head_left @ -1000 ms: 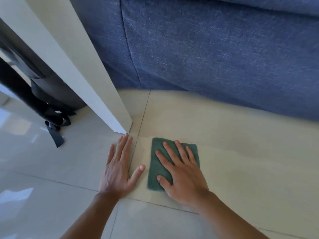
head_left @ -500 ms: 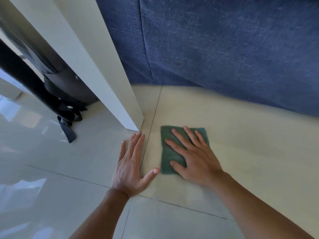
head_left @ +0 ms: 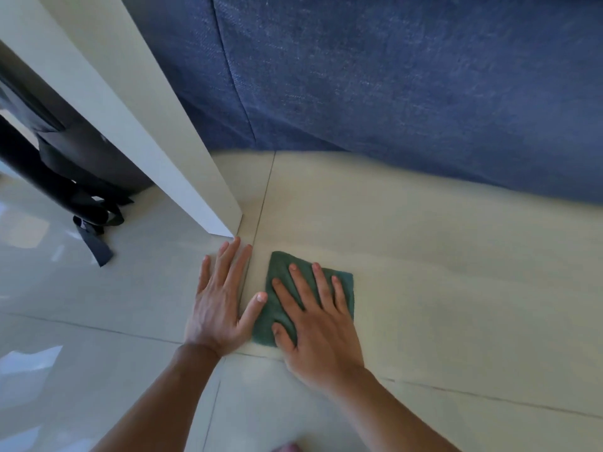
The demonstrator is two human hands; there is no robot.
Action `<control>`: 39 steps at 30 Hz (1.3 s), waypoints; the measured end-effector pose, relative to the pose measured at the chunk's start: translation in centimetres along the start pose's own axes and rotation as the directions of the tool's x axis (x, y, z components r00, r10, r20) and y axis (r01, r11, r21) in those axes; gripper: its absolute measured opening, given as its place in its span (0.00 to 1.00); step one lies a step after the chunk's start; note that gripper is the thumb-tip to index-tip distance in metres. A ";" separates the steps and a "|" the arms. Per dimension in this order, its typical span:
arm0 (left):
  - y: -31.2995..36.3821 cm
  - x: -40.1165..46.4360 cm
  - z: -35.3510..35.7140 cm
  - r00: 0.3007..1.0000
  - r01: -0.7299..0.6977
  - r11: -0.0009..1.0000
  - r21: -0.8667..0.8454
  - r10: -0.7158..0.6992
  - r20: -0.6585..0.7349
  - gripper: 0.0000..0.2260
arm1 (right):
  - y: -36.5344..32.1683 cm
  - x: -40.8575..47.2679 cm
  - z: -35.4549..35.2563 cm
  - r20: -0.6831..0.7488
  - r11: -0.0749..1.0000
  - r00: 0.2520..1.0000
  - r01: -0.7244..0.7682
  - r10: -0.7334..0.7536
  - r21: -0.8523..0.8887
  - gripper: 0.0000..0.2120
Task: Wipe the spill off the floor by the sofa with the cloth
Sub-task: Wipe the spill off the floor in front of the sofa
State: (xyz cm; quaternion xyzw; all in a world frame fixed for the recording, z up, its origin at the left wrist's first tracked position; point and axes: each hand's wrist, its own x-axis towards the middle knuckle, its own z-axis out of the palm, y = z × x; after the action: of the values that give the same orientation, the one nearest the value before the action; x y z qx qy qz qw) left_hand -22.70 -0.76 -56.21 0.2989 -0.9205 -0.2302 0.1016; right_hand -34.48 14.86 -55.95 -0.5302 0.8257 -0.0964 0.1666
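White panel (head_left: pixel 137 125) upright on tiles; black bag (head_left: pixel 81 177) behind.

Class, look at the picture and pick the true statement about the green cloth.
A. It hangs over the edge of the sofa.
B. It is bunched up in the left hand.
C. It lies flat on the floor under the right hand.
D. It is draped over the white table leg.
C: the green cloth lies spread on the tiled floor with the right hand pressed flat on it, while the left hand rests on bare tile beside it.
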 end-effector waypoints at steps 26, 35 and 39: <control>4.8 0.4 3.2 0.993 0.032 0.982 0.184 -0.053 0.108 0.34 | 9.2 -13.9 -1.3 -0.099 0.874 0.868 -0.485 0.486 0.036 0.36; 4.9 0.3 3.2 0.995 0.035 0.987 0.160 -0.050 0.089 0.33 | 4.2 -11.8 -0.4 0.075 0.996 0.994 -0.082 0.080 0.032 0.36; 4.6 0.1 3.1 0.995 0.053 0.988 0.145 -0.064 0.072 0.32 | 7.6 -15.2 -0.3 0.068 0.995 0.994 0.088 -0.085 -0.045 0.38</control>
State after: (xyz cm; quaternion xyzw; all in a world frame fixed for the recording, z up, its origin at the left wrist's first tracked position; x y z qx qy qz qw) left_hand -26.14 3.58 -56.67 0.3232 -0.9288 -0.1775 0.0379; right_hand -35.22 31.81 -55.57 -0.5721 0.7982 -0.0664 0.1766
